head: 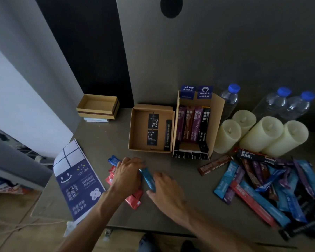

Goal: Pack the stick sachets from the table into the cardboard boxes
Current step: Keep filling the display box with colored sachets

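Both the left hand (127,176) and the right hand (165,188) pinch opposite ends of one seemingly light, slick, bendy blue foil stick sachet (147,178), probably steadier gripped mid-length.

An open square cardboard box (140,131) sits at the desk's 12 o'clock, with one black sachet (168,134) lying along its right wall. Just beside it at 3 o'clock, a longer open box (217,113) holds purple, brown and black sachets (191,122) side by side. At 4 o'clock from the boxes lies a loose overlapping pile of sachets (273,188) in blue, red, purple, brown and black. A lone brown sachet (214,164) lies at the pile's 10 o'clock. At the desk's 6 o'clock a blue sachet (147,180) lies diagonally, with red sachets (134,200) at its 8 o'clock.
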Demonstrator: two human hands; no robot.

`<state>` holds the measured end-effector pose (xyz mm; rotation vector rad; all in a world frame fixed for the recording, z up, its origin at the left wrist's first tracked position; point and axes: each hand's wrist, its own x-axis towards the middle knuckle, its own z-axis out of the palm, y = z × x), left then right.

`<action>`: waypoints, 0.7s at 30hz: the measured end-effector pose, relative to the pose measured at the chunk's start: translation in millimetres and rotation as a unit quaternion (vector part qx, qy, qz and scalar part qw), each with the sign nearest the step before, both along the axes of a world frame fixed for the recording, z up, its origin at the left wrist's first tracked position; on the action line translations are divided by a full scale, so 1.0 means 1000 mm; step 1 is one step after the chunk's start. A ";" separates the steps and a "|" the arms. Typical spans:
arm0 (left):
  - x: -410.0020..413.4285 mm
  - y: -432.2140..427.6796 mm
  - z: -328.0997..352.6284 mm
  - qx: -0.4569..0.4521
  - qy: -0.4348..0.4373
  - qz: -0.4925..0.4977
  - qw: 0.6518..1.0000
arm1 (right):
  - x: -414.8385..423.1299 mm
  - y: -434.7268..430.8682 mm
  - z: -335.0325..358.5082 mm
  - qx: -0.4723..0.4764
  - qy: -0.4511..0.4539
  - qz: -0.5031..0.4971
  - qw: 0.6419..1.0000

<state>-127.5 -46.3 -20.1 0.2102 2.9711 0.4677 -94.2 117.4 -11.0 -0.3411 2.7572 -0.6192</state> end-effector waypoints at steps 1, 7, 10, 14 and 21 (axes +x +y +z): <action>-0.001 0.000 0.000 0.003 0.002 -0.001 1.000 | 0.000 0.000 0.000 0.010 0.008 0.003 1.000; -0.003 -0.004 0.005 0.059 0.004 0.018 0.998 | -0.014 0.038 0.015 -0.086 -0.046 -0.052 0.994; -0.003 -0.005 0.024 0.193 -0.051 0.035 0.979 | -0.022 0.073 0.029 -0.188 -0.096 -0.076 0.975; -0.005 0.007 0.053 0.398 -0.086 0.106 0.907 | -0.017 0.093 0.048 -0.332 -0.209 -0.130 0.911; -0.011 0.024 0.069 0.461 -0.073 0.125 0.875 | -0.015 0.107 0.055 -0.409 -0.206 -0.162 0.874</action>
